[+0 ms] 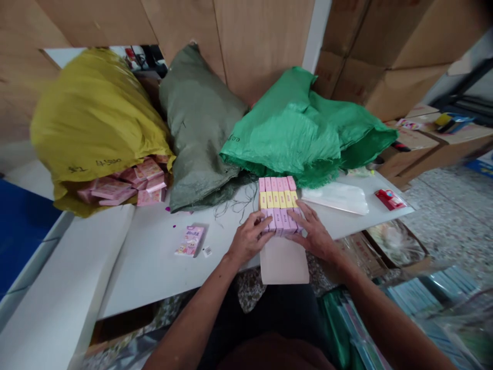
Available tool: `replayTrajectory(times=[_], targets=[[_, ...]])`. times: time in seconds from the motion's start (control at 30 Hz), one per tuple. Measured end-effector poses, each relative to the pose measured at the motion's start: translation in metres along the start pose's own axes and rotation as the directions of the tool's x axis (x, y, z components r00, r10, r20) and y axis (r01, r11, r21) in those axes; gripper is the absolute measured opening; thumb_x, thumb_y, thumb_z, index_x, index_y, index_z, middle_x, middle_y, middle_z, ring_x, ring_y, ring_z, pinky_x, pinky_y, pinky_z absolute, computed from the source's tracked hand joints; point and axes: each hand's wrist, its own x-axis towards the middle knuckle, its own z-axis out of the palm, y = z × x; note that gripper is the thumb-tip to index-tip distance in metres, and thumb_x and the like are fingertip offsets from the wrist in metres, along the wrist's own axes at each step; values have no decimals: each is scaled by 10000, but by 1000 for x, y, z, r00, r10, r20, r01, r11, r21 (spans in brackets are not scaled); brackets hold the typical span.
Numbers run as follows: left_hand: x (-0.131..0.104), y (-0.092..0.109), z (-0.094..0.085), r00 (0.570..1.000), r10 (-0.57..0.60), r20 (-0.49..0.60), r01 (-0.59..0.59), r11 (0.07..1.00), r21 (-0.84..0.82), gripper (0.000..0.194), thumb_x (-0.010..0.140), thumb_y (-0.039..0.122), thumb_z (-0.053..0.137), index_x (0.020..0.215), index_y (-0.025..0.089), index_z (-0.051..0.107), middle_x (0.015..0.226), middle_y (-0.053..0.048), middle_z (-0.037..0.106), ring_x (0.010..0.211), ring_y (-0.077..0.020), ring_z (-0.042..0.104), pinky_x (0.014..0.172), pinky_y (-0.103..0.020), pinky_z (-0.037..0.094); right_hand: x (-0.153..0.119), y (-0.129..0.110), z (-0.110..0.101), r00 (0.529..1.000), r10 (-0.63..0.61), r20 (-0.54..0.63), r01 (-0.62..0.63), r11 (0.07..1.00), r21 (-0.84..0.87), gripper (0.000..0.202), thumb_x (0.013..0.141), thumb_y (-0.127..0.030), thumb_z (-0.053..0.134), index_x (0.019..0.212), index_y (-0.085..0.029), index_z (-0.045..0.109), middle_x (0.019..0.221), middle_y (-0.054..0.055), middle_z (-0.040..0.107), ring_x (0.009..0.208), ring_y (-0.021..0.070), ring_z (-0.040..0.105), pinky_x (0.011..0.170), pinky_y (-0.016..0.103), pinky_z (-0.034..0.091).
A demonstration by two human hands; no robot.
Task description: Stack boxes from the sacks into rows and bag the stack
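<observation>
Three rows of small boxes stand packed together near the table's front edge: pink boxes at the back, yellow boxes in the middle, purple boxes at the front. A pale carton flap extends from them toward me, past the table edge. My left hand has its fingers bent onto the left end of the purple row, thumb at the near side. At the right end, my right hand grips the same row between fingers and thumb. A single purple printed box lies to the left.
Behind are a yellow sack spilling pink boxes, a grey-green sack and a green sack. Clear plastic bags and a red tape dispenser lie right. Cartons stand beyond.
</observation>
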Motion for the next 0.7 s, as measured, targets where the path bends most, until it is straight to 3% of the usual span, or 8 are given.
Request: replayTrajectory(times=[0.1,0.17,0.27,0.33,0.4,0.53,0.63,0.7], targets=[[10,7,-23,997,-39,-62,36,998,-47,446,973,421,720,1388,272,651,1384,-126,621,1183,-257,689,998,-442,634,8,-2,-24,966,173,-192,-137,973,185,640,961,-528,691,1529,-278,534,1661,136,426,1535,324,424,1237,597,415],[25,10,-39,985,-72,-157,58,994,-94,377,986,384,701,1342,261,682,1300,-120,668,1164,-247,689,1008,-423,618,22,9,-44,845,410,-343,-271,882,386,621,948,-585,679,1460,-250,576,1542,142,558,1393,307,573,1135,547,525],[63,14,-56,982,-93,-164,70,987,-141,226,1001,359,671,1166,234,761,1129,-90,734,1004,-209,712,931,-366,611,54,41,-68,685,702,-195,-379,573,727,626,922,-731,616,1248,-199,659,1252,130,713,1098,264,711,873,406,635],[96,15,-58,994,-90,-54,83,988,-128,202,1002,370,662,1082,230,784,1054,-69,756,931,-193,710,868,-332,595,82,65,-78,672,740,41,-411,326,851,688,938,-814,481,1124,-176,660,1083,133,733,910,234,725,696,334,619],[131,13,-53,994,-93,64,97,993,-66,226,1011,396,640,1036,235,795,1003,-55,766,891,-189,708,823,-319,576,111,83,-81,676,713,185,-429,177,886,732,954,-843,372,1086,-172,634,1009,134,727,799,213,707,605,305,585],[194,1,-39,993,-71,98,43,965,257,232,979,368,675,1110,210,785,1096,-106,768,1040,-271,705,952,-410,550,170,99,-77,643,746,172,-402,138,905,593,967,-750,499,1135,-192,614,1003,112,732,789,201,703,648,312,603],[230,-20,-39,999,35,11,-35,836,547,683,857,237,770,1508,191,569,1541,-187,563,1456,-405,470,1203,-580,360,215,100,-83,607,789,96,-298,114,948,361,988,-515,607,1219,-237,620,1043,63,753,801,184,712,725,344,636],[250,-39,-45,998,49,-26,-21,767,641,947,779,183,793,1635,173,388,1700,-200,355,1573,-454,279,1257,-663,211,244,99,-95,671,741,21,-172,128,977,313,994,-437,605,1244,-251,628,1086,43,766,859,185,730,769,370,656]])
